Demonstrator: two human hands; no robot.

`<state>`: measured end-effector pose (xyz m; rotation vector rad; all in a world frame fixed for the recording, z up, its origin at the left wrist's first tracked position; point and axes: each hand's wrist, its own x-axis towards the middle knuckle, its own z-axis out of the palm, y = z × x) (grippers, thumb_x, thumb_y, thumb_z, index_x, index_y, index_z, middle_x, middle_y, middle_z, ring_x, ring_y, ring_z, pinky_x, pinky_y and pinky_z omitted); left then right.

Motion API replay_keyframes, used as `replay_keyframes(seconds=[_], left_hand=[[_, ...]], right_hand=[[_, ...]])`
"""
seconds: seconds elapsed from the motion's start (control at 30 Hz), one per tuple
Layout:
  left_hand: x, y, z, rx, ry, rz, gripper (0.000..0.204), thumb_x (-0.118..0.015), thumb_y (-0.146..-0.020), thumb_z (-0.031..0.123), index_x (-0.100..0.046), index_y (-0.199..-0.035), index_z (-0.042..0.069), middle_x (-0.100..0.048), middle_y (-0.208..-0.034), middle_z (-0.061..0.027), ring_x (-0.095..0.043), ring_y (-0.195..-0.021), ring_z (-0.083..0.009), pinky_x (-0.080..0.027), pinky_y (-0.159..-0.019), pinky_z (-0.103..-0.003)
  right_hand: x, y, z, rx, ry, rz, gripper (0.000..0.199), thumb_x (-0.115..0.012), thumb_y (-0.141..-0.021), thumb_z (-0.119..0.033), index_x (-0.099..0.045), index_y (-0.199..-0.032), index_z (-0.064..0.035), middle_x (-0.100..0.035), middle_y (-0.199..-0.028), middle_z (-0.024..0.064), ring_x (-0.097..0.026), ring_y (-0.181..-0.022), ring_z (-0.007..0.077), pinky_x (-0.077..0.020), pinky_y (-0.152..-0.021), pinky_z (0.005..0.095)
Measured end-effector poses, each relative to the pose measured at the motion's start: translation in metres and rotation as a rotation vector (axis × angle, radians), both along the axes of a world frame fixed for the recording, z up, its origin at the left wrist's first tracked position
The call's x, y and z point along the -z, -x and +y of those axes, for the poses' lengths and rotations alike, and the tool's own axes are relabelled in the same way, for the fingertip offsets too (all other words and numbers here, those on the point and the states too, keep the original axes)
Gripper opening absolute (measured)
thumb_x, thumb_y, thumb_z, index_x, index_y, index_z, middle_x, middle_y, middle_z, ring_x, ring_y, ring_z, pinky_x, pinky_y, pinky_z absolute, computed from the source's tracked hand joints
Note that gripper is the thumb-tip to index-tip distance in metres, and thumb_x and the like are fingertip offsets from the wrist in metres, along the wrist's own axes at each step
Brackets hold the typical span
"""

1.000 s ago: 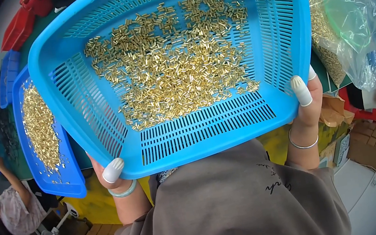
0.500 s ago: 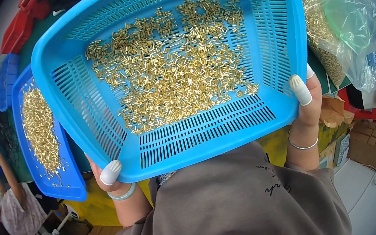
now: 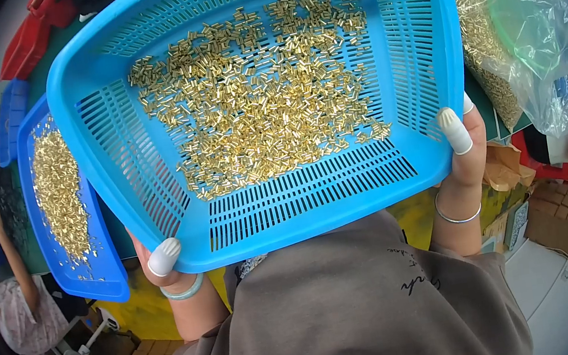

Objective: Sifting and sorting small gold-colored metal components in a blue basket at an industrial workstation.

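Note:
A light-blue slotted plastic basket (image 3: 317,205) is held up in front of me, tilted lower at its left corner. Many small brass-coloured metal tubes (image 3: 266,100) lie spread over its slotted bottom. My left hand (image 3: 158,264) grips the near left corner, its thumb in a white finger cot over the rim. At the right corner my right hand (image 3: 464,145) holds the rim in the same way, its thumb also in a white cot. The other fingers of both hands are mostly hidden behind the basket.
Left of the basket, a dark-blue tray (image 3: 112,274) holds more brass pieces (image 3: 60,194). A clear plastic bag (image 3: 540,40) and a sack of brass pieces (image 3: 479,41) stand at the right. Co-workers' arms (image 3: 10,245) show at far left. Cardboard boxes (image 3: 556,226) are stacked lower right.
The basket and both my hands have shifted up very slightly. A few tubes lie a little differently in it. The co-worker's arms at far left have moved.

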<state>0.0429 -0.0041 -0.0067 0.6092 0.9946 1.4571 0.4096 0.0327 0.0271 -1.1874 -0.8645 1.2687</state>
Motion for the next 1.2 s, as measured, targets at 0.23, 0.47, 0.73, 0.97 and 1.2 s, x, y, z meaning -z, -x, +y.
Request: replay_keyframes(seconds=[0.23, 0.47, 0.73, 0.97, 1.2], left_hand=[[-0.001, -0.002, -0.001, -0.047, 0.024, 0.019, 0.072, -0.046, -0.060, 0.006, -0.028, -0.128, -0.011, -0.044, -0.120, -0.0268, -0.047, -0.109, -0.0399, -0.040, -0.093, -0.046], [0.001, 0.003, -0.004, -0.056, 0.013, -0.009, 0.071, -0.045, -0.059, 0.004, -0.029, -0.127, -0.011, -0.044, -0.119, -0.0270, -0.047, -0.108, -0.0399, -0.040, -0.093, -0.047], [-0.004, 0.009, -0.007, 0.008, 0.040, -0.086, 0.078, -0.059, -0.061, -0.003, -0.026, -0.133, -0.001, -0.040, -0.127, -0.0193, -0.043, -0.115, -0.0336, -0.033, -0.098, -0.043], [-0.011, 0.008, -0.004, 0.031, 0.023, -0.024, 0.086, -0.062, -0.060, 0.002, -0.021, -0.135, 0.000, -0.035, -0.132, -0.0177, -0.039, -0.119, -0.0316, -0.032, -0.099, -0.043], [-0.015, 0.008, -0.001, 0.065, 0.038, -0.036, 0.090, -0.064, -0.059, 0.007, -0.020, -0.137, 0.002, -0.033, -0.134, -0.0173, -0.035, -0.122, -0.0310, -0.029, -0.101, -0.043]], right_hand=[[0.000, 0.003, 0.000, -0.016, -0.003, 0.015, 0.046, -0.054, -0.083, -0.008, -0.041, -0.125, 0.0063, -0.053, -0.116, 0.0116, -0.052, -0.101, 0.0165, -0.0409, -0.088, 0.0284], [0.003, 0.003, -0.005, 0.018, 0.001, 0.000, 0.047, -0.055, -0.083, -0.010, -0.040, -0.125, 0.0067, -0.053, -0.116, 0.0125, -0.053, -0.102, 0.0179, -0.0409, -0.088, 0.0297], [0.002, 0.007, -0.009, 0.030, 0.015, -0.080, 0.047, -0.052, -0.083, -0.014, -0.040, -0.123, 0.0086, -0.051, -0.118, 0.0177, -0.053, -0.104, 0.0249, -0.0429, -0.090, 0.0366], [0.001, 0.006, -0.016, 0.018, 0.023, -0.108, 0.048, -0.051, -0.084, -0.017, -0.039, -0.124, 0.0086, -0.051, -0.118, 0.0181, -0.053, -0.105, 0.0255, -0.0423, -0.090, 0.0369], [-0.001, 0.008, -0.017, 0.016, 0.022, -0.128, 0.049, -0.051, -0.085, -0.018, -0.039, -0.124, 0.0084, -0.050, -0.119, 0.0182, -0.053, -0.105, 0.0256, -0.0423, -0.090, 0.0373]])
